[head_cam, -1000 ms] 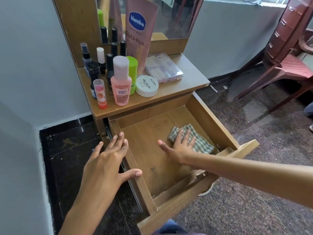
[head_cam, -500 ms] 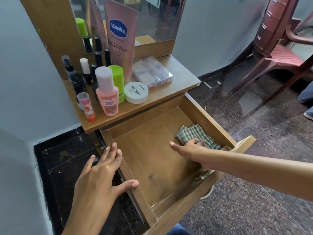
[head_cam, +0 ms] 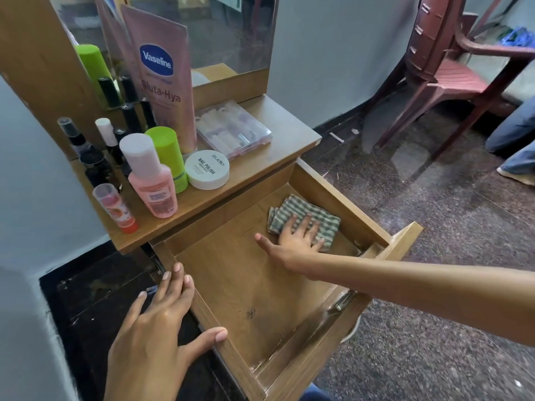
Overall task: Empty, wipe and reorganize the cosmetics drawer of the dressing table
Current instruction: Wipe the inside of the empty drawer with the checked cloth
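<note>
In the open drawer (head_cam: 260, 299), toward two o'clock, the right hand (head_cam: 298, 241) presses flat, fingers straight, on a folded checked cloth (head_cam: 304, 211), hiding its near half; the cloth's long axis runs ten to four. The left hand (head_cam: 162, 322) rests released on the drawer's left wall. Bottles crowd the counter (head_cam: 275, 131) at eleven o'clock.

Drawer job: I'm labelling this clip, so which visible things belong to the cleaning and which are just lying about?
Part of the job:
drawer, pulled open
checked cloth under the right hand
left hand on the drawer's side
cosmetics on the tabletop: Vaseline tube, pink bottle, nail polish jar, clear case

Lying about:
plastic chair
mirror
</note>
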Demonstrator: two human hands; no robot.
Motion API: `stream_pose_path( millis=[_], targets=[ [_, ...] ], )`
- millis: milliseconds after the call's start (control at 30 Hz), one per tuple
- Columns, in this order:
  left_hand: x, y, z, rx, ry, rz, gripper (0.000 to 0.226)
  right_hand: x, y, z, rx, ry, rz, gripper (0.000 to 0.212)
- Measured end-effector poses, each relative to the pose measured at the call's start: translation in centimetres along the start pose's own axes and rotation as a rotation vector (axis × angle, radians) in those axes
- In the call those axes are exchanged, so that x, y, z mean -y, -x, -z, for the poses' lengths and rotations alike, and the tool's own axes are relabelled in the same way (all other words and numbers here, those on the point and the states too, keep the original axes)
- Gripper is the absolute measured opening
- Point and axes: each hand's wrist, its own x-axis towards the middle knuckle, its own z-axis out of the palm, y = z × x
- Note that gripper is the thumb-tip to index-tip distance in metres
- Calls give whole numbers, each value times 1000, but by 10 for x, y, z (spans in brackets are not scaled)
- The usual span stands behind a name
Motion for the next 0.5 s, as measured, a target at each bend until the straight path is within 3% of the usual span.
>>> stream_pose_path(
  millis=[167,267,333,500],
  targets=[
    [2,1,-3,-18,109,14,102,-20,-2,12,-2,-40,-140,108],
    [3,1,-6,-75,195,32,113,-37,-18,14,142,-240,-327,148],
    [2,0,-5,-80,196,37,116,-45,-33,9,143,-301,-367,159],
    [0,0,-1,-46,221,47,120,-29,7,24,47,-76,-311,111]
  ],
)
